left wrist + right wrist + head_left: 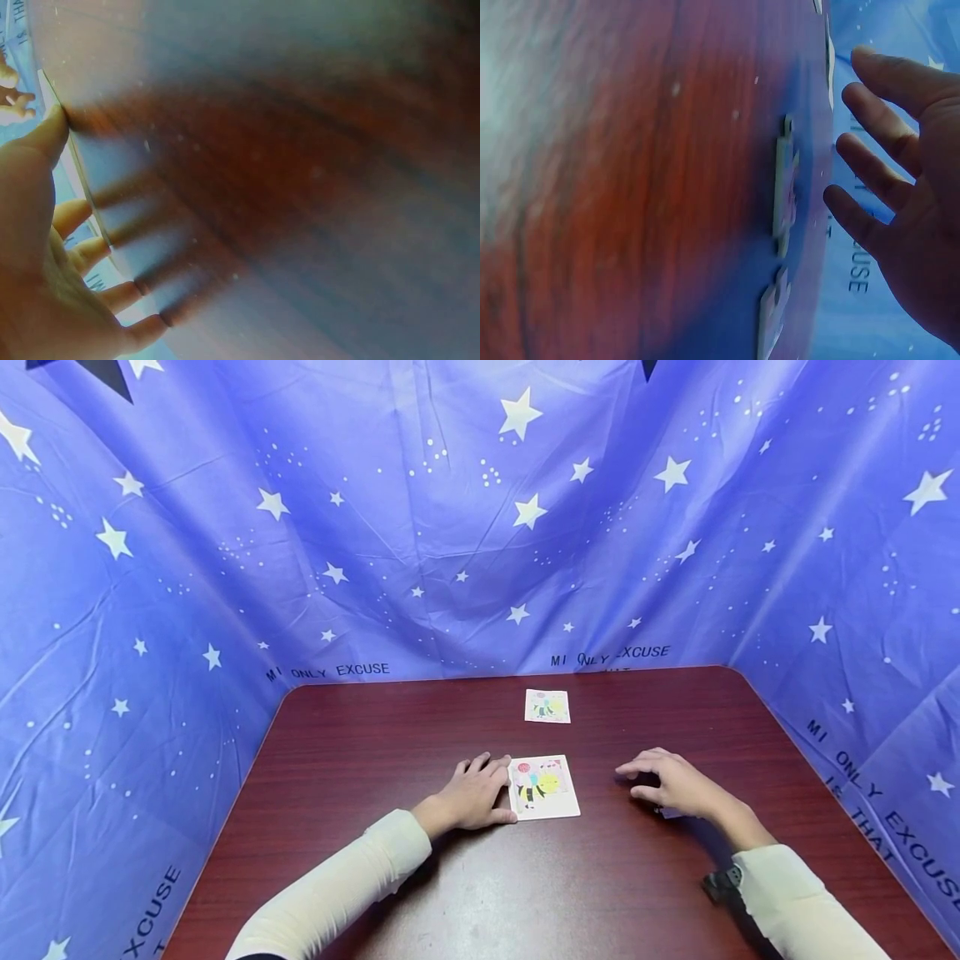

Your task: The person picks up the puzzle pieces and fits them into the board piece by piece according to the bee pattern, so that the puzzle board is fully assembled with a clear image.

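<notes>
A square white board with a yellow-and-black bee picture [545, 789] lies in the middle of the table. My left hand [474, 793] rests against its left side, thumb by the near corner and fingers by the far one. In the left wrist view, the thumb [54, 135] and fingers touch the board's edge and the tabletop. My right hand [671, 783] hovers to the right of the board, fingers loosely bent and holding nothing. Below it, two flat jigsaw pieces [784, 184] lie on the table in the right wrist view; in the head view the hand mostly hides them.
Behind the board lies a smaller card with a similar bee picture [547, 707]. The dark red wooden table [360, 735] has rounded far corners. Blue cloth with white stars [420, 527] hangs around its back and sides.
</notes>
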The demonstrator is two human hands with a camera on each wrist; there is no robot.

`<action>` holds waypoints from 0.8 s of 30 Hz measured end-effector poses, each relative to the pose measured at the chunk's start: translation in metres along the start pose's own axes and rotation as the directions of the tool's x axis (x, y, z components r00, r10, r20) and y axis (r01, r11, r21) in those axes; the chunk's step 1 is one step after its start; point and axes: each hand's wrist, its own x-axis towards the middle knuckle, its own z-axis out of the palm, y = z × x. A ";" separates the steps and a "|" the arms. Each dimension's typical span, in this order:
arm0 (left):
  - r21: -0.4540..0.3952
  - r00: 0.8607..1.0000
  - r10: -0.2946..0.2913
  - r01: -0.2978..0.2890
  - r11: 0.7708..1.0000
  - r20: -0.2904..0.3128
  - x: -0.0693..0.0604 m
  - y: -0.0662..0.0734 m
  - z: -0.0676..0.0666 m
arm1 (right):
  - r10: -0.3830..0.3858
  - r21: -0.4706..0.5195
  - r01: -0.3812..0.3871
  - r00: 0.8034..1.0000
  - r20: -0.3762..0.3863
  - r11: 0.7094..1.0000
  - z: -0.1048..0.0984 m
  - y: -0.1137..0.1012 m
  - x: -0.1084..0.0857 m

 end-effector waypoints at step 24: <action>0.006 1.000 0.001 -0.001 1.000 0.009 -0.001 0.001 -0.002 | 0.029 -0.051 -0.033 0.997 -0.077 0.998 -0.014 0.025 -0.047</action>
